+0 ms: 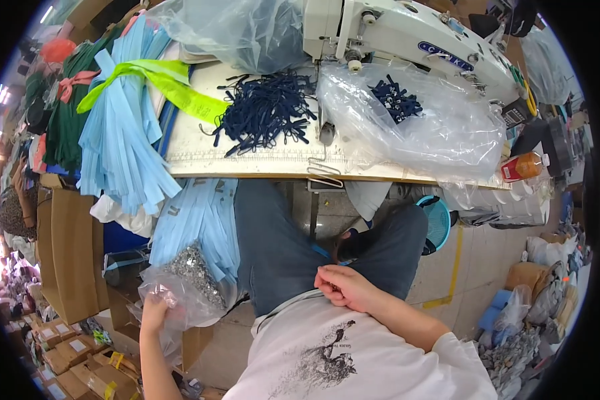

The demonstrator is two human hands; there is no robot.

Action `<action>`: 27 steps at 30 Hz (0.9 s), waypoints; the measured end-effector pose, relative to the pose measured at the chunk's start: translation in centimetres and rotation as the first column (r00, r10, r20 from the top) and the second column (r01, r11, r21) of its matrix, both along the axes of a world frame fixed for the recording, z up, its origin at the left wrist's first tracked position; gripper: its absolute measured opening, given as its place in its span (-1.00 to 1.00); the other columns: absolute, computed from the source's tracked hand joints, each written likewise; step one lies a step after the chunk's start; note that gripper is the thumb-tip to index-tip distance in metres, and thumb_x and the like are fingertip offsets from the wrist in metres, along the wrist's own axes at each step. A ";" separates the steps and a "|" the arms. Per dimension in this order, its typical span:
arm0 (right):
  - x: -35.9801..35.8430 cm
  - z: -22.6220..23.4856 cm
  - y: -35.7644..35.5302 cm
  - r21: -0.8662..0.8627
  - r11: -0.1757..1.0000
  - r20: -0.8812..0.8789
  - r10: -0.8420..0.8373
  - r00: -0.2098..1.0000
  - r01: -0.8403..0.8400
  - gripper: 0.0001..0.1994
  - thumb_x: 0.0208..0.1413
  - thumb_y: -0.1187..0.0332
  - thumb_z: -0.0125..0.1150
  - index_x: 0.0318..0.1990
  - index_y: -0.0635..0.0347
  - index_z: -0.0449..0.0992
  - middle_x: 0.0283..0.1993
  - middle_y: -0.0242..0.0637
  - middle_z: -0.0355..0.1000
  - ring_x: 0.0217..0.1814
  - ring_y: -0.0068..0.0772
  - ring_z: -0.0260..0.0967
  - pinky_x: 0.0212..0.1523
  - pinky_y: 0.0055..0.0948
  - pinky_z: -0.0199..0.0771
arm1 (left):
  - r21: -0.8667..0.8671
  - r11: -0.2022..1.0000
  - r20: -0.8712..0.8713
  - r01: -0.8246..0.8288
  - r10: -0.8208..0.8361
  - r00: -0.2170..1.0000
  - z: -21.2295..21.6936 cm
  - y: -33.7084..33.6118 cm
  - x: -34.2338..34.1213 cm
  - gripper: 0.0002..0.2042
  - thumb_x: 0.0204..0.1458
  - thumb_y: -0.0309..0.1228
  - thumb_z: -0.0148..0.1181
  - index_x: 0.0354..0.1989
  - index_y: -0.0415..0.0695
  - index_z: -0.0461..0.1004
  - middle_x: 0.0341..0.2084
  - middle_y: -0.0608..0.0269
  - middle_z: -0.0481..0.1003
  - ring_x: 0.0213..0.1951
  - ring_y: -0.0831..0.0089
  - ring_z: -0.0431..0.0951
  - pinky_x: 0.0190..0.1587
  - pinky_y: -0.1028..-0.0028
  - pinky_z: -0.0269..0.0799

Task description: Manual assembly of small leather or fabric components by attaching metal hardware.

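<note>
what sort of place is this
Most likely a sewing workshop or garment factory floor: a large white industrial sewing machine stands on the worktable, long light-blue fabric strips hang in a bundle over its edge, and a pile of small navy-blue cord loops lies by the machine.

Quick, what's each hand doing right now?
Left hand: at the clear plastic bag of silvery pieces; can't tell if it's open or closed.
Right hand: curled closed; can't tell if anything's inside.

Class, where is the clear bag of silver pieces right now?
In the head view, the bag is at lower left, at the ends of the lower blue strips, left of the left thigh, with the left hand at its left side.
</note>
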State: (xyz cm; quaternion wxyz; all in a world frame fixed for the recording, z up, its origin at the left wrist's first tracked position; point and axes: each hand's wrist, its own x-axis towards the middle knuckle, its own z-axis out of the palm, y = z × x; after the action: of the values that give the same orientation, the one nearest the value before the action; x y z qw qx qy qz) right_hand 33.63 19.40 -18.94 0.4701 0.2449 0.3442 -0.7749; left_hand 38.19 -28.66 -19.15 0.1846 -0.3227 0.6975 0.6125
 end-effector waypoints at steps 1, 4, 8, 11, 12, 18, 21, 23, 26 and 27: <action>-0.4 0.0 0.0 0.002 1.000 0.003 -0.016 1.000 0.016 -0.72 0.34 0.19 -0.06 -0.31 0.20 0.40 -0.51 -0.51 0.17 -0.64 -0.74 -0.06 -0.70 -0.70 -0.13 | 0.002 1.000 0.003 0.016 -0.016 1.000 0.0 -1.0 0.7 -0.74 -0.02 -0.48 0.12 -0.14 -0.28 0.43 -0.22 0.05 0.51 -0.27 0.28 0.57 -0.27 0.27 0.57; -1.6 -0.1 -0.1 0.025 1.000 0.012 0.008 1.000 -0.009 -0.73 0.32 0.17 -0.02 -0.30 0.18 0.41 -0.52 -0.54 0.15 -0.65 -0.76 -0.07 -0.71 -0.70 -0.15 | 0.423 0.906 0.148 -0.011 -0.057 0.987 1.0 -1.5 1.6 -0.45 0.07 -0.13 0.02 0.13 -0.32 0.30 0.01 -0.16 0.45 -0.06 0.05 0.53 0.04 0.10 0.39; -2.8 -1.4 -0.8 0.010 0.998 -0.004 0.056 0.998 -0.056 -0.70 0.29 0.08 0.03 -0.32 0.12 0.40 -0.53 -0.61 0.13 -0.65 -0.81 -0.10 -0.72 -0.69 -0.25 | 0.733 0.591 -0.029 -0.337 0.523 0.852 1.3 0.3 1.7 -0.46 0.07 -0.10 0.00 0.07 -0.32 0.39 0.04 -0.14 0.45 0.02 0.06 0.49 0.09 0.09 0.35; -3.5 -1.2 -1.1 -0.009 0.999 -0.006 0.045 0.999 -0.045 -0.70 0.29 0.08 0.04 -0.32 0.12 0.40 -0.53 -0.62 0.12 -0.66 -0.81 -0.12 -0.73 -0.70 -0.25 | 0.672 0.495 0.023 -0.551 0.729 0.684 -1.6 -1.7 3.0 -0.47 0.07 -0.16 0.02 0.13 -0.29 0.32 0.03 -0.09 0.44 -0.01 0.04 0.48 -0.07 0.01 0.44; -3.8 -1.6 -1.5 -0.047 0.997 -0.017 0.058 0.998 -0.059 -0.71 0.28 0.09 0.05 -0.33 0.12 0.40 -0.52 -0.62 0.12 -0.67 -0.82 -0.13 -0.73 -0.70 -0.25 | 0.661 0.581 0.095 -0.475 0.563 0.821 -3.2 -3.8 5.2 -0.52 0.07 -0.18 0.02 0.08 -0.27 0.36 -0.05 -0.04 0.48 -0.09 0.10 0.51 -0.15 0.08 0.47; -5.6 -1.2 -2.3 -0.048 0.993 -0.057 0.101 0.993 -0.104 -0.69 0.27 0.06 0.06 -0.32 0.12 0.40 -0.54 -0.61 0.11 -0.67 -0.81 -0.14 -0.73 -0.69 -0.27 | -0.255 0.864 0.066 0.434 -0.432 0.900 -5.4 -1.9 3.2 -0.73 0.02 -0.31 0.08 -0.28 -0.26 0.56 -0.46 0.10 0.58 -0.38 0.28 0.59 -0.36 0.34 0.48; -5.0 -1.2 -1.9 -0.019 0.993 -0.101 0.112 0.988 -0.115 -0.68 0.27 0.05 0.07 -0.31 0.13 0.41 -0.55 -0.61 0.10 -0.67 -0.80 -0.15 -0.73 -0.68 -0.28 | -0.574 0.593 0.072 0.565 -0.651 0.756 -3.7 2.4 -0.4 -0.77 -0.02 -0.33 0.17 -0.38 -0.27 0.60 -0.51 0.03 0.59 -0.37 0.26 0.63 -0.31 0.34 0.49; -4.7 -1.3 -1.6 -0.046 0.993 -0.109 0.105 0.989 -0.110 -0.68 0.27 0.05 0.06 -0.31 0.13 0.41 -0.55 -0.61 0.10 -0.67 -0.79 -0.15 -0.73 -0.67 -0.28 | -0.661 0.476 0.099 0.580 -0.710 0.697 -2.9 3.4 -0.4 -0.77 -0.04 -0.33 0.20 -0.38 -0.27 0.60 -0.50 0.00 0.59 -0.35 0.25 0.63 -0.29 0.31 0.49; -4.0 -1.7 -0.4 -0.070 0.995 -0.110 0.062 0.992 -0.070 -0.69 0.27 0.06 0.06 -0.30 0.13 0.41 -0.55 -0.61 0.10 -0.67 -0.78 -0.16 -0.73 -0.66 -0.27 | -0.590 0.409 0.535 0.696 -0.447 0.717 -3.5 3.5 -0.3 -0.81 -0.05 -0.32 0.23 -0.42 -0.20 0.62 -0.47 -0.03 0.59 -0.33 0.13 0.63 -0.27 0.25 0.47; -3.8 -1.8 -0.1 -0.069 0.997 -0.108 0.038 0.993 -0.045 -0.69 0.27 0.06 0.06 -0.30 0.12 0.41 -0.55 -0.61 0.09 -0.66 -0.78 -0.15 -0.73 -0.66 -0.26 | -0.557 0.441 0.416 0.704 -0.585 0.696 -3.2 4.0 -0.4 -0.80 -0.03 -0.32 0.23 -0.43 -0.22 0.61 -0.48 0.00 0.59 -0.36 0.25 0.61 -0.29 0.29 0.46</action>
State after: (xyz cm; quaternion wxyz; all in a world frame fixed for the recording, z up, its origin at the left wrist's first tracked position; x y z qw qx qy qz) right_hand 29.81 19.32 -20.73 0.4756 0.1790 0.3459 -0.7888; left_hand 37.78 -24.65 -22.33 0.3278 -0.1240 0.9218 0.1657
